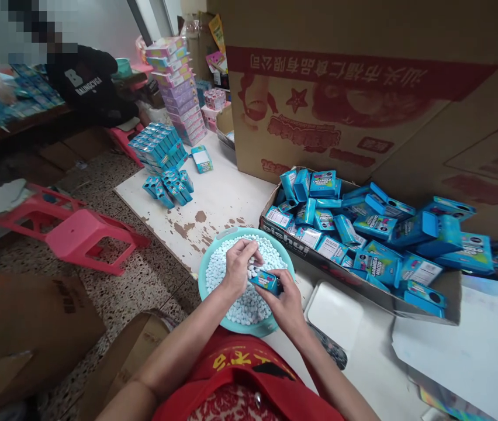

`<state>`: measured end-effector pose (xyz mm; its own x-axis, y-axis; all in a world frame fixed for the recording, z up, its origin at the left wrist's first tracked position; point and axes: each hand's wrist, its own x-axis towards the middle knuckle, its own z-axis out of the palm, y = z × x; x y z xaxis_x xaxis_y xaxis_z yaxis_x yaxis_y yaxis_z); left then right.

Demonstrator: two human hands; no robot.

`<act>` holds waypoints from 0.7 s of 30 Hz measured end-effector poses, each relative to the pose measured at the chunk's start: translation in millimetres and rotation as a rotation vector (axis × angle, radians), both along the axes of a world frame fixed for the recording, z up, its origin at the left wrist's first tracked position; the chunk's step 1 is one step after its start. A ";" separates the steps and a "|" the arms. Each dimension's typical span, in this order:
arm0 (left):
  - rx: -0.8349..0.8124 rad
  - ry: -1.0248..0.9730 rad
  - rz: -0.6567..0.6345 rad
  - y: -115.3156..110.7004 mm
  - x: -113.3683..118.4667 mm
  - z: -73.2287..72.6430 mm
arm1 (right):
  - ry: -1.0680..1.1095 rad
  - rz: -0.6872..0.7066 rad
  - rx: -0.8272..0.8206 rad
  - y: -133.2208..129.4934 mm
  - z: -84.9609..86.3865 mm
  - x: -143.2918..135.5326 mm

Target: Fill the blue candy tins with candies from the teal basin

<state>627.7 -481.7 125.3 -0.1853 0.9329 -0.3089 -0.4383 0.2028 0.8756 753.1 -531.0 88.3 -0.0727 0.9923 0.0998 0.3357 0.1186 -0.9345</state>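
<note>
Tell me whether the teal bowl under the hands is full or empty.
Nearly full: the teal bowl holds small white candies heaped close to its rim, beneath both hands.

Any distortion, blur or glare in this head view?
Head view: wide-angle bending curves the big carton at the edges; a pixelated patch covers the top left; lighting is soft and even, no harsh glare; both hands and the candy bowl are sharp.

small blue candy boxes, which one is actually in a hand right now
The small blue cardboard box over the teal plastic bowl of white candies: the right hand holds it, the left hand is at its opening. The others lie in the cardboard tray or stacked beyond.
</note>
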 end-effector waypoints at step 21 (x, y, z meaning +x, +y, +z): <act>0.003 0.716 -0.227 31.6 -20.9 -68.1 | 0.140 -0.086 -0.061 -4.6 -11.7 28.2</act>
